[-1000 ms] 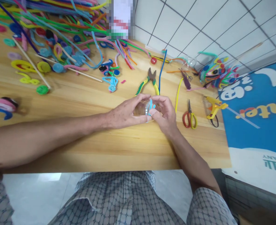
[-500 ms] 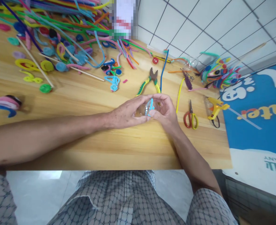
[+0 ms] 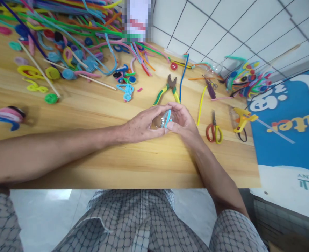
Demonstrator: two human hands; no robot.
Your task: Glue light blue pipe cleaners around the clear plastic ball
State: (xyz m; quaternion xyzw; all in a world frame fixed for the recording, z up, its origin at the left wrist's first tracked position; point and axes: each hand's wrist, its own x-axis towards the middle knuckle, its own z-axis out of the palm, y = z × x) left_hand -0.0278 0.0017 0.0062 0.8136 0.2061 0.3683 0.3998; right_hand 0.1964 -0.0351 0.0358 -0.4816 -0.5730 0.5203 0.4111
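Observation:
Between my two hands is a clear plastic ball (image 3: 158,122), with a light-blue pipe cleaner (image 3: 167,118) running along it. My left hand (image 3: 144,124) curls around the ball's left side, thumb below and fingers above. From the right, my right hand (image 3: 184,122) grips it, with the thumb against the blue pipe cleaner. Whether the pipe cleaner lies inside or outside the ball I cannot tell. Just beyond the hands lie pliers (image 3: 172,84) with green and yellow handles. A dark-blue pipe cleaner (image 3: 184,78) rests beside them.
Scissors (image 3: 214,129) and a yellow glue gun (image 3: 242,119) lie to the right. A yellow pipe cleaner (image 3: 202,105) is nearer my right hand. Many coloured pipe cleaners (image 3: 73,31) and small twisted shapes crowd the back left. A pink and blue piece (image 3: 7,115) sits far left.
My right fingers have shifted slightly, and more of the clear ball and the light-blue pipe cleaner now shows between my hands. Both hands still hold it in the same place.

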